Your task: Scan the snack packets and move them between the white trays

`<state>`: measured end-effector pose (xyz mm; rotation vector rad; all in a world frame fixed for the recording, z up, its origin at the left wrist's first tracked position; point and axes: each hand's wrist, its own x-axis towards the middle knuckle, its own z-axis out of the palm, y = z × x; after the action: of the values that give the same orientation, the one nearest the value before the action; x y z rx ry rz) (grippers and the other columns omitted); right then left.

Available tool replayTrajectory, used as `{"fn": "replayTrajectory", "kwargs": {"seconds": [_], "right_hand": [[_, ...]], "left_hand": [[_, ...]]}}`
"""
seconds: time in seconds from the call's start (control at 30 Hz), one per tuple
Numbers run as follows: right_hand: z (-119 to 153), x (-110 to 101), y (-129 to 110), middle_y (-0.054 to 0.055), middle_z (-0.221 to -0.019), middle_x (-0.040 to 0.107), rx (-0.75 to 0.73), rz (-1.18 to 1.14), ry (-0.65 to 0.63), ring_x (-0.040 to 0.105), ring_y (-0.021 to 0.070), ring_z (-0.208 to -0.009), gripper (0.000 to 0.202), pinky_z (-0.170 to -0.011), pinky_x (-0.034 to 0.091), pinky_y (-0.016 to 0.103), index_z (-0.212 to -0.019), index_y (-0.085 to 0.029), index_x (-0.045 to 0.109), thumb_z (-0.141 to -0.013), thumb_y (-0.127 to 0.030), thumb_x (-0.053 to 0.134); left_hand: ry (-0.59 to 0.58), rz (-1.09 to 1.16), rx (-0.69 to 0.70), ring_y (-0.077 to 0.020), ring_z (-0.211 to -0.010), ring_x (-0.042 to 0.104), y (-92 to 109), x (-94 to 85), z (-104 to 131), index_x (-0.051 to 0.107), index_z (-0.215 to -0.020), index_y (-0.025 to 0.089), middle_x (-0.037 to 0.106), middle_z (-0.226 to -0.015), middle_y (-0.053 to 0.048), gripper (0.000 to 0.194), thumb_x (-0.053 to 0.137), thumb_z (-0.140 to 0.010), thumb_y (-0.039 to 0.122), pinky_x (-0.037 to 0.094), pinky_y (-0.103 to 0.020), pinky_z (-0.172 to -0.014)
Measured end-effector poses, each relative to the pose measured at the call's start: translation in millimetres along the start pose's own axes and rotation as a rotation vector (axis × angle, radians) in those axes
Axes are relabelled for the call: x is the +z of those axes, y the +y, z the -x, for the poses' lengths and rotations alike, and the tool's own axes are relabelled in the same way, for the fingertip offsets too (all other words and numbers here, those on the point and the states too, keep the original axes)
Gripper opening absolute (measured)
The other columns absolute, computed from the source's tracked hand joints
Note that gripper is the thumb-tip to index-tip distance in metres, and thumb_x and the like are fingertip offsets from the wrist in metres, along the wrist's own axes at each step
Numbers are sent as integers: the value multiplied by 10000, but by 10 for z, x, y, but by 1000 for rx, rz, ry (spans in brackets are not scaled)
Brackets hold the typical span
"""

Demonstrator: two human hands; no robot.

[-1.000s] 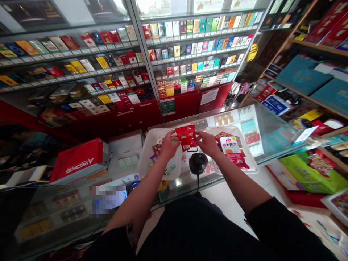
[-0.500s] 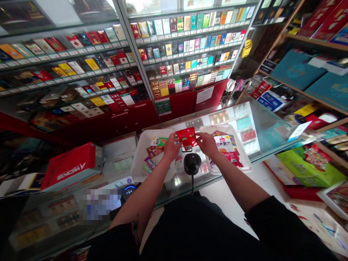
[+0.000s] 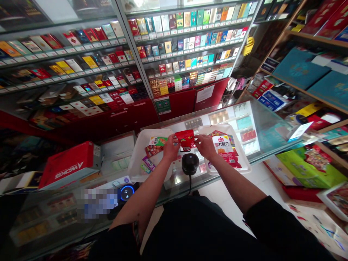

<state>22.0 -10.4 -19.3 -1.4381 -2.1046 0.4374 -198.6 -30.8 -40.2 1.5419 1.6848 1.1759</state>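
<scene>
Packet (image 3: 185, 136) of glossy red film, held above the glass tabletop (image 3: 274, 136) between the left white tray (image 3: 136, 156) and the right white tray (image 3: 246, 165), just beyond a black domed device (image 3: 190, 164); the left hand (image 3: 171, 148) grips its left edge and the right hand (image 3: 206, 145) its right edge, with fingertips closed on the film. Judged by its look, the pouch is light and pliant, rather slippery on its smooth faces, and its contents, which are hidden, may crush under hard squeezing. Gentle pinching at the two flat side margins, as shown, appears the soundest hold.
</scene>
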Motion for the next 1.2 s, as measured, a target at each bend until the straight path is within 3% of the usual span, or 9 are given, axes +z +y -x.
{"fn": "replayTrajectory", "kwargs": {"seconds": [0.2, 0.4, 0.57, 0.7, 0.97, 1.2], "right_hand": [[38, 39, 92, 79, -1004, 780, -12, -21, 10, 665, 237, -1025, 347, -1018, 450, 378, -1195, -178, 721, -875, -114, 601], [37, -60, 73, 62, -967, 785, 28, -35, 27, 654, 261, -1061, 312, -1030, 443, 401, -1162, -189, 727, -877, -126, 617], [45, -220, 66, 65, -959, 789, 50, -55, 55, 654, 276, -1053, 307, -999, 457, 406, -1157, -187, 727, -871, -141, 626], [62, -380, 96, 81, -999, 788, 99, -44, 72, 662, 284, -1045, 330, -972, 476, 410, -1183, -185, 722, -873, -157, 615], [182, -784, 301, 80, -1077, 777, 169, -85, 151, 706, 253, -1016, 361, -960, 507, 391, -1208, -183, 697, -861, -152, 604], [426, -1040, 674, 57, -1072, 786, 286, -56, 159, 731, 238, -1006, 397, -910, 535, 367, -1285, -218, 666, -895, -192, 596]], "left_hand": [[9, 17, -18, -223, -1056, 693, 12, 41, 34, 595, -1277, 193, 752, -920, -31, 525, 683, -773, 75, 489, -368, -990], [-4, 30, 15, -218, -1060, 699, 59, 86, 19, 622, -1222, 200, 759, -978, -37, 463, 703, -776, 105, 492, -368, -1001], [-9, 58, 9, -218, -1060, 705, 228, 129, 16, 578, -1307, 208, 755, -906, -11, 560, 701, -773, 95, 489, -374, -1009], [-16, 106, 12, -208, -1036, 709, 397, 217, 7, 603, -1269, 216, 752, -946, -23, 507, 702, -784, 106, 504, -359, -990], [-62, 153, 0, -223, -1039, 706, 807, 518, -31, 592, -1287, 219, 767, -940, -17, 520, 731, -793, 140, 496, -373, -986], [-116, 145, -76, -230, -924, 725, 1077, 1018, 40, 573, -1292, 197, 773, -860, -18, 558, 733, -763, 117, 499, -372, -919]]}}
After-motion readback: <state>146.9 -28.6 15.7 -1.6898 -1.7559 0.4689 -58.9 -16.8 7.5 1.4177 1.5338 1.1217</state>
